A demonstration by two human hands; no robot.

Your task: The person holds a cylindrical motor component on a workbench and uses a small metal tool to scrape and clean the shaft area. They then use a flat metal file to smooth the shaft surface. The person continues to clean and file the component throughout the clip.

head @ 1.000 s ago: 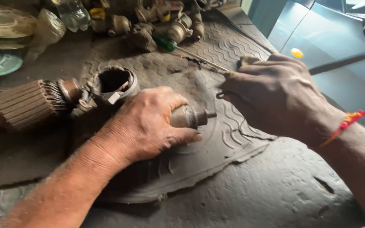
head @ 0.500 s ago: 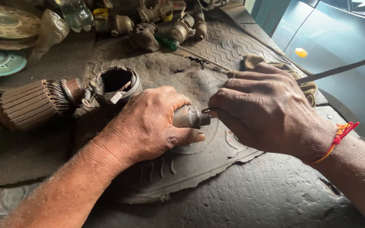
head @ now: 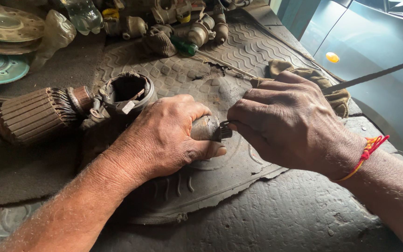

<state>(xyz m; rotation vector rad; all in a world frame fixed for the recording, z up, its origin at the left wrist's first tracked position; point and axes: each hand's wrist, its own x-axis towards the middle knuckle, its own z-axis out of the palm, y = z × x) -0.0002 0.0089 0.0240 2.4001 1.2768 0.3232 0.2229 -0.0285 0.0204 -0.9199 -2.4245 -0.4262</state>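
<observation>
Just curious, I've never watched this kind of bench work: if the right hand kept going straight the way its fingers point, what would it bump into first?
Almost at once, the small metal cylinder gripped in the left hand; the right hand points left, its fingertips at the part's toothed end.

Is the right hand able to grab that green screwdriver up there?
Probably not right away. The right hand is pinching the end of the small metal part that the left hand grips. The green screwdriver lies uncovered on the mat beyond.

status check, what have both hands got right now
Left hand wrapped round small metal cylinder. Right hand pinching its toothed end. Armature and round housing alongside, not blocking.
</observation>
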